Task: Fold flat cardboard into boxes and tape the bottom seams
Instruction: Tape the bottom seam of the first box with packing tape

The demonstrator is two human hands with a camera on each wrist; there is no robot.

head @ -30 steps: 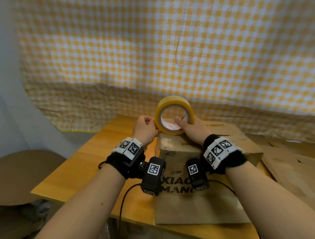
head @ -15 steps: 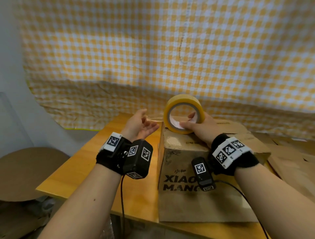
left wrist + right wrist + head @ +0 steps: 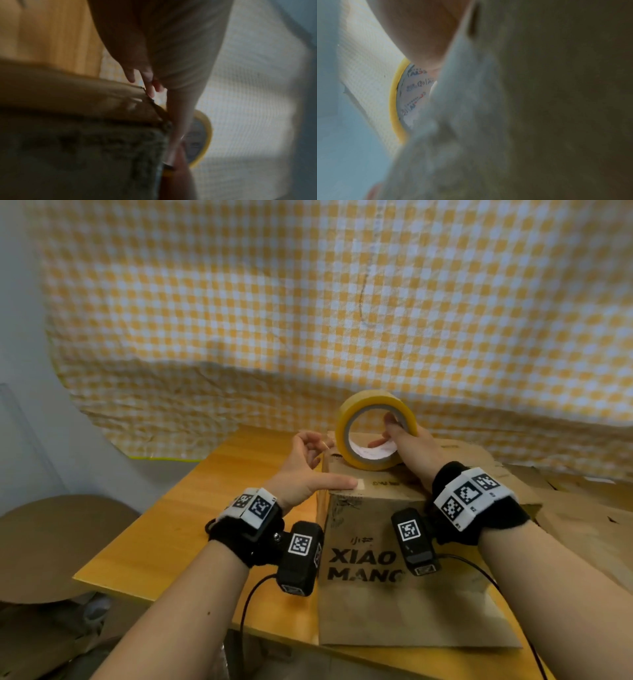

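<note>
the cardboard box [image 3: 394, 559] stands folded at the middle of the wooden table [image 3: 191, 518], printed side facing the camera, with the roll of yellow tape [image 3: 375, 430] standing on edge on its top face at about twelve o'clock from the lettering. the right hand [image 3: 407, 451] holds the roll, thumb hooked inside the core and fingers curled around the far rim. the left hand [image 3: 305, 470] sits at nine o'clock of the roll by the box's left top edge, thumb laid out straight along the top's front edge, fingers loosely curled; whether they pinch a free end of tape i cannot tell, since any strip is too thin and clear to make out. this looks like the taping step: the end seems to be started at the box edge, and the next move likely calls for anchoring that end firmly and drawing the roll across the seam with steady tension. the left wrist view, blurred, shows fingertips [image 3: 150, 86] meeting the box's corner edge, which the head view hides; the right wrist view shows only printing inside the roll's core. flat cardboard [image 3: 582, 525] lies at three o'clock, a checked cloth [image 3: 308, 302] hangs behind.
</note>
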